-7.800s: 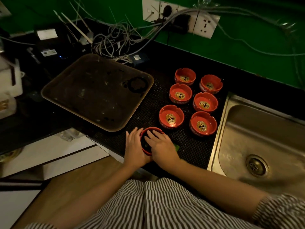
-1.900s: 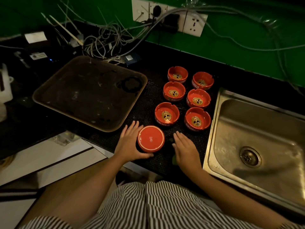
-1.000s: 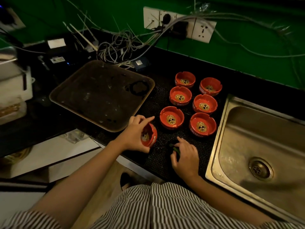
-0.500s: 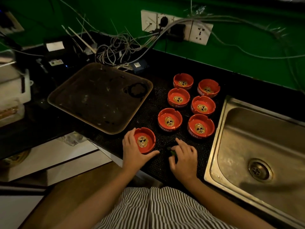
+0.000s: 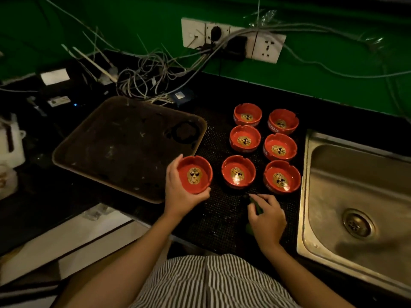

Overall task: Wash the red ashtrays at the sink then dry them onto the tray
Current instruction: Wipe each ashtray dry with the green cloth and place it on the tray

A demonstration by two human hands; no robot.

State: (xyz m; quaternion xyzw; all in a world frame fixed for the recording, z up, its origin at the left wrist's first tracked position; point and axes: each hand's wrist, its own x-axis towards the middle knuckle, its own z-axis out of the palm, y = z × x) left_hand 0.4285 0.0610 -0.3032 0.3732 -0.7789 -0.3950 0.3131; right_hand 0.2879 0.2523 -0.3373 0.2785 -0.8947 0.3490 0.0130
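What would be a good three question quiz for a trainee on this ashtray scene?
1. True or false: an ashtray already sits on the tray.
2. How many ashtrays stand on the mat, not counting the held one?
3. Which hand holds an ashtray: A left hand, B right hand?

Key: 1 false; 2 six; 3 A.

Head view, looking steeply down.
One wide-angle camera sits above the person's striped torso, facing forward over the black tabletop point(image 5: 222, 90) toward the green wall point(image 5: 333, 70), close in.
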